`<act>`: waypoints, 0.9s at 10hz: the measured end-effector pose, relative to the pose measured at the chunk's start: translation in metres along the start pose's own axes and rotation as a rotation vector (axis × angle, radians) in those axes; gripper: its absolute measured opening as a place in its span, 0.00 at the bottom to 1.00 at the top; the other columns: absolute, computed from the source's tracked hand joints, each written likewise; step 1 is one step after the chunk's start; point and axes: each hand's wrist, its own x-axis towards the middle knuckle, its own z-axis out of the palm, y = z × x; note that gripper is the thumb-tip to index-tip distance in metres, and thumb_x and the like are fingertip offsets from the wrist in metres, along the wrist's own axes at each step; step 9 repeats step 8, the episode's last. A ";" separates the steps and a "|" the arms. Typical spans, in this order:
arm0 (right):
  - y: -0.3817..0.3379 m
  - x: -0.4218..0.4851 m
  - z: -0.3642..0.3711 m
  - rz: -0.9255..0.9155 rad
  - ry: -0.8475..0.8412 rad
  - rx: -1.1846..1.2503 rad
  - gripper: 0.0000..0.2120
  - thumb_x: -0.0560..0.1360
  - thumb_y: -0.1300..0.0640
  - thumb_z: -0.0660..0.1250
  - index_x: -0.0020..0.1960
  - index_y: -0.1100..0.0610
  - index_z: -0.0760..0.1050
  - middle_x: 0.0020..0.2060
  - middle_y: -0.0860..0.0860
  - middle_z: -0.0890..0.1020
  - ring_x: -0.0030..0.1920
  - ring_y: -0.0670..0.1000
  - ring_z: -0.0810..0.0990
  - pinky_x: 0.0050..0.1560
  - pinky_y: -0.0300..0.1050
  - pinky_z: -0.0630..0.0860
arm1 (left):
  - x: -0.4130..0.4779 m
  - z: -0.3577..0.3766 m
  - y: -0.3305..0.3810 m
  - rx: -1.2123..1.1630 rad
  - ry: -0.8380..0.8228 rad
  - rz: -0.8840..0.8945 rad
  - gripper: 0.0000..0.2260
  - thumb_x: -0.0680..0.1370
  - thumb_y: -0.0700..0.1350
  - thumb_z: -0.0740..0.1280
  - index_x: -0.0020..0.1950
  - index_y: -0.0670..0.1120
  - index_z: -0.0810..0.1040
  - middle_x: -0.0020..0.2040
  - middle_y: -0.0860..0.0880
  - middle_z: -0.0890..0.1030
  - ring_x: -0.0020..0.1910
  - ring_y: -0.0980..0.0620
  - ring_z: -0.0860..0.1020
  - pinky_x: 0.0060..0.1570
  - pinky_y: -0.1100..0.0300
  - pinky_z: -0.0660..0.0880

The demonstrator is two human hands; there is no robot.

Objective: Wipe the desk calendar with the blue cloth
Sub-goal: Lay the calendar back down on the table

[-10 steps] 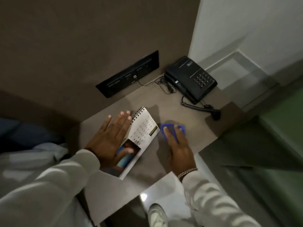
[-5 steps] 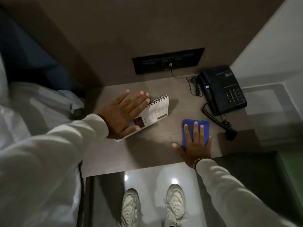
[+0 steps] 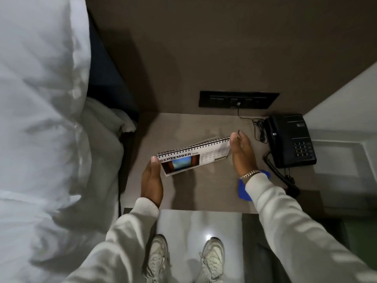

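Head view, looking straight down: the calendar point(image 3: 193, 158) stands on the bench point(image 3: 183, 127) near the centre, spiral binding along its top edge, tilted so its right end rises toward two o'clock. The page reads "SEPTEMBER" in bold with a small year beside it that looks like 2020, though that is too fine to be sure of. Under the month name sits a picture with a blue middle and dark sides; at three o'clock of that is a date grid, too blurred to read, and a small dark label with yellowish lettering, unreadable as well.

The left hand point(image 3: 152, 180) is at the calendar's eight o'clock end, palm flat and turned inward, fingers point(image 3: 154, 160) straight with the tips touching the corner by the binding. The right hand point(image 3: 242, 154) mirrors it at the two o'clock end, fingers straight and pressed against the edge. Both hands are flat, not curled, clasping the calendar between them. A chain bracelet point(image 3: 250, 174) shows on the right wrist.

The cloth point(image 3: 243, 190) lies flat on the bench at four o'clock of the calendar, partly hidden under the right sleeve point(image 3: 285, 221), and no hand holds it.

A black phone point(image 3: 289, 139) sits at three o'clock with its coiled cord trailing toward the front edge; its small logo is illegible. A dark socket panel point(image 3: 238, 99) is on the wall at twelve o'clock. White bedding point(image 3: 40, 119) fills nine o'clock.
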 end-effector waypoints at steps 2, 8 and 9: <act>-0.006 -0.003 0.007 -0.027 0.011 0.054 0.30 0.75 0.36 0.56 0.66 0.57 0.72 0.60 0.57 0.81 0.60 0.56 0.80 0.63 0.55 0.77 | 0.024 0.004 0.013 -0.160 -0.134 0.036 0.18 0.81 0.60 0.52 0.53 0.55 0.80 0.53 0.58 0.83 0.53 0.62 0.81 0.62 0.58 0.71; -0.057 0.049 0.055 -0.034 0.113 0.323 0.34 0.78 0.51 0.66 0.78 0.53 0.53 0.76 0.58 0.65 0.74 0.54 0.67 0.74 0.56 0.66 | 0.132 0.006 0.078 0.072 -0.183 0.053 0.20 0.77 0.65 0.56 0.59 0.57 0.78 0.67 0.53 0.76 0.68 0.51 0.72 0.74 0.47 0.63; -0.057 0.049 0.055 -0.034 0.113 0.323 0.34 0.78 0.51 0.66 0.78 0.53 0.53 0.76 0.58 0.65 0.74 0.54 0.67 0.74 0.56 0.66 | 0.132 0.006 0.078 0.072 -0.183 0.053 0.20 0.77 0.65 0.56 0.59 0.57 0.78 0.67 0.53 0.76 0.68 0.51 0.72 0.74 0.47 0.63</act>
